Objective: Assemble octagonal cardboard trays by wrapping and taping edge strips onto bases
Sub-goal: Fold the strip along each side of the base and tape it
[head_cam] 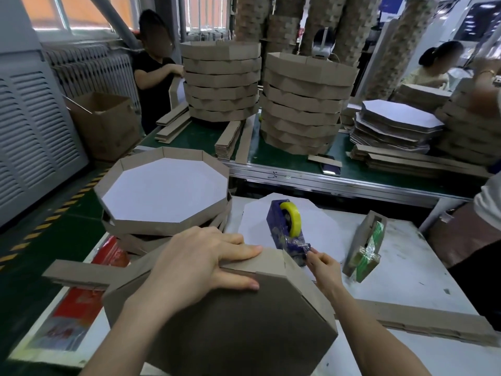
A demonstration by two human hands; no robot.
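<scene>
The left hand (200,267) lies flat, fingers straight, pressing the edge strip (81,275) against the tilted octagonal base (230,329) beneath its palm, while the right hand (322,267), just beside it, pinches the tape end (302,249) at the blue dispenser (282,232) on the surface (406,267).

Matt brown corrugated cardboard base (238,321) with rough cut edge strip (295,270), smooth white paper lining in finished tray (165,191), glossy yellow tape roll (291,218) on blue plastic dispenser (282,229), scuffed white worktop (406,267), brushed metal rail (339,183)
</scene>
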